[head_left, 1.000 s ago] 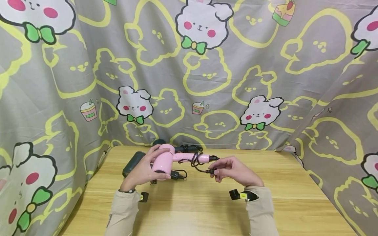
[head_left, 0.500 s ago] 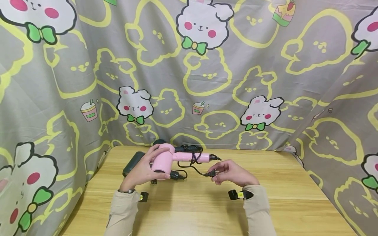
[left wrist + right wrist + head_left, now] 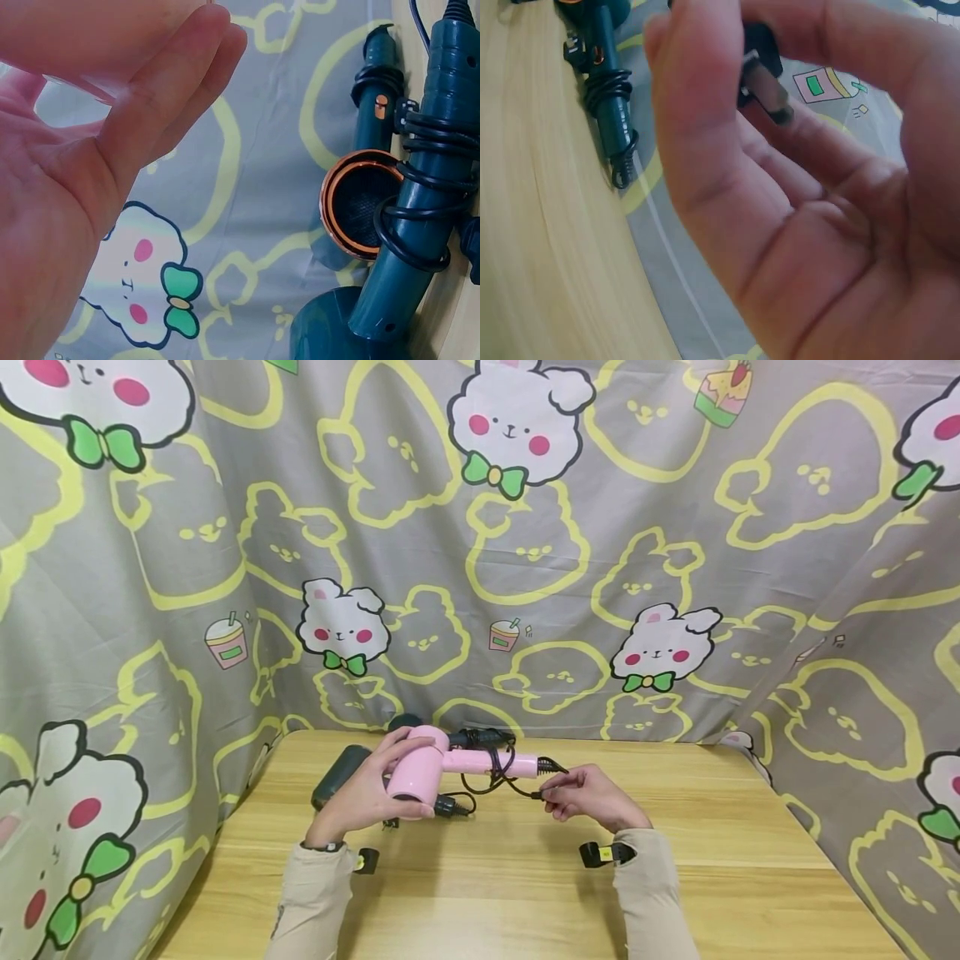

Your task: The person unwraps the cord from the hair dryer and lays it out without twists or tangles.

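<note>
My left hand (image 3: 367, 793) grips a pink hair dryer (image 3: 416, 772) around its barrel, thumb below and fingers over the top. The dryer is held above the table with its handle pointing right. A black cord (image 3: 495, 760) is wound loosely about that handle. At the cord's free end, my right hand (image 3: 592, 797) pinches the black plug (image 3: 761, 45); its metal prongs show between the fingers in the right wrist view. Most of the plug is hidden by those fingers in the head view.
Behind and left of the pink dryer lie dark green hair dryers; one (image 3: 412, 202) has its black cord wrapped round the handle, and another (image 3: 371, 120) lies beyond it. They rest on the wooden table (image 3: 480, 877). A patterned curtain (image 3: 525, 610) encloses the back and sides.
The pink dryer has shifted slightly right. The plug, plainly visible half a second ago, is now mostly covered by my right fingers, and the cord's slack hangs in a different loop.
</note>
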Demonstrator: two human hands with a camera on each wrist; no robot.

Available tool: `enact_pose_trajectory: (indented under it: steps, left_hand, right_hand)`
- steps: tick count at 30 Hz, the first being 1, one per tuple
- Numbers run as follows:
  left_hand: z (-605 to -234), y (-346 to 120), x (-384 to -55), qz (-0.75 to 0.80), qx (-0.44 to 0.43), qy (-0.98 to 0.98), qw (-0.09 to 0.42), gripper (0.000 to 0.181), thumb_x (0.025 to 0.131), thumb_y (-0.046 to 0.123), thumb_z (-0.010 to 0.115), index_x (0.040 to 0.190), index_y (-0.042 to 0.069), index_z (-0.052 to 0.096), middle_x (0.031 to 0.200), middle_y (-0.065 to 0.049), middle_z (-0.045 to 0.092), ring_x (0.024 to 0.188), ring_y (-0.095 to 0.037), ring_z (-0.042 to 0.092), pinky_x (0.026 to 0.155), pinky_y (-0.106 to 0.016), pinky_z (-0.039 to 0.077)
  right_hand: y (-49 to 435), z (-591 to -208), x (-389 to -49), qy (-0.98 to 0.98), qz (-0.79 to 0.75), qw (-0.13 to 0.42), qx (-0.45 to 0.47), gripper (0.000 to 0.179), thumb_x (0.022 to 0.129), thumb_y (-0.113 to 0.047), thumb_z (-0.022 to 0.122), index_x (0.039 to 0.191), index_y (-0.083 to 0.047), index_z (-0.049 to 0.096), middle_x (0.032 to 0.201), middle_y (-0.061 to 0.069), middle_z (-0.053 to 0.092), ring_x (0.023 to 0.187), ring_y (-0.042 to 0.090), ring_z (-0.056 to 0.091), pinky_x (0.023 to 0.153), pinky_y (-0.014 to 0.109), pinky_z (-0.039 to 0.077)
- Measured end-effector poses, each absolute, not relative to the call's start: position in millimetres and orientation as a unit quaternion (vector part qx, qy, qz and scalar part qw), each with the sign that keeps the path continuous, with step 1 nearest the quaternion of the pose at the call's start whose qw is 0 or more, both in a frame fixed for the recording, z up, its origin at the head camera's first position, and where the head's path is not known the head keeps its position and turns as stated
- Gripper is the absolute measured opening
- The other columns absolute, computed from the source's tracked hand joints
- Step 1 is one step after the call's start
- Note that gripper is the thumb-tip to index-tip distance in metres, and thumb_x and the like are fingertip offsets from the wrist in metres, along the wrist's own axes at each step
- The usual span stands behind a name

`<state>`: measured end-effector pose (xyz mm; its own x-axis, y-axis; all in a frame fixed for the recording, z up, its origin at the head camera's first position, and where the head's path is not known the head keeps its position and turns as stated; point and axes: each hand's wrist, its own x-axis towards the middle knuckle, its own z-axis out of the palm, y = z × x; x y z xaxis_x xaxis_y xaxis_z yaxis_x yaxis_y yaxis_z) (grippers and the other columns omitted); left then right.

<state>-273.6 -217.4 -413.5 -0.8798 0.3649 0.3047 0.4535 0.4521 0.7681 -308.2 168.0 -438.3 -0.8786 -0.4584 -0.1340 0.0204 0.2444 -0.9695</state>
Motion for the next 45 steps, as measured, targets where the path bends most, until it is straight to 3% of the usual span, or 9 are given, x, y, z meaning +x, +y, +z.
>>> enact_pose_trajectory:
  steps: [6,14,19,23,32,39,45]
  left_hand:
    - [-413.4,-216.0,-275.0,-0.461,-0.258,-0.847,0.05,0.088,0.068,0.037,0.098,0.145,0.04,0.055,0.168,-0.015,0.025,0.137,-0.043,0.049,0.098,-0.055,0.048]
    - [-414.4,-211.8,-275.3,-0.465,-0.27,-0.843,0.035,0.088,0.068,0.035,0.098,0.145,0.039,0.055,0.169,-0.015,0.024,0.143,-0.046,0.043,0.094,-0.051,0.05]
    - [-416.3,-208.6,-276.9,-0.469,-0.284,-0.836,0.023,0.09,0.068,0.036,0.098,0.147,0.036,0.054,0.168,-0.011,0.026,0.134,-0.042,0.049,0.088,-0.045,0.052]
    - [-417.7,-207.0,-278.3,-0.471,-0.294,-0.832,0.021,0.09,0.068,0.036,0.098,0.147,0.033,0.054,0.165,-0.008,0.03,0.129,-0.039,0.051,0.087,-0.043,0.052]
    - [-419.2,-204.9,-278.3,-0.468,-0.294,-0.833,0.011,0.088,0.068,0.038,0.098,0.146,0.035,0.055,0.166,-0.008,0.028,0.128,-0.04,0.052,0.086,-0.044,0.051]
    - [-420.3,-203.5,-277.7,-0.459,-0.279,-0.843,0.003,0.086,0.067,0.04,0.098,0.143,0.038,0.057,0.168,-0.01,0.025,0.137,-0.045,0.049,0.093,-0.048,0.05]
    - [-420.7,-203.7,-278.8,-0.46,-0.278,-0.843,0.003,0.09,0.067,0.041,0.098,0.146,0.035,0.055,0.167,-0.009,0.026,0.125,-0.04,0.055,0.088,-0.045,0.051]
  right_hand:
    - [166.8,-437.8,-310.0,0.759,-0.625,0.158,-0.089,0.028,0.096,-0.004,0.068,0.114,0.018,0.065,0.084,0.01,0.077,0.067,0.009,0.069,0.067,0.025,0.06]
    - [163.3,-434.0,-310.2,0.757,-0.649,0.08,-0.018,0.03,0.1,-0.003,0.061,0.122,0.017,0.064,0.091,0.014,0.077,0.066,0.009,0.07,0.065,0.022,0.059]
    - [162.5,-432.4,-310.7,0.757,-0.652,0.028,0.009,0.029,0.097,-0.005,0.064,0.116,0.016,0.068,0.099,0.012,0.075,0.07,0.009,0.07,0.068,0.022,0.06]
    - [161.0,-428.7,-310.6,0.738,-0.675,0.002,0.025,0.027,0.097,-0.005,0.064,0.114,0.016,0.068,0.094,0.011,0.078,0.076,0.008,0.074,0.074,0.021,0.06]
    - [154.4,-414.6,-305.0,0.666,-0.745,-0.023,0.019,0.028,0.101,-0.001,0.059,0.12,0.019,0.059,0.081,0.005,0.079,0.073,0.012,0.078,0.077,0.025,0.062]
    - [149.0,-404.3,-299.2,0.609,-0.791,-0.064,-0.002,0.026,0.096,0.004,0.067,0.115,0.02,0.062,0.084,0.01,0.079,0.077,0.017,0.079,0.082,0.029,0.062]
    - [143.1,-396.6,-291.6,0.598,-0.797,-0.076,-0.04,0.025,0.093,0.007,0.07,0.115,0.017,0.065,0.089,0.004,0.08,0.082,0.017,0.079,0.086,0.032,0.061]
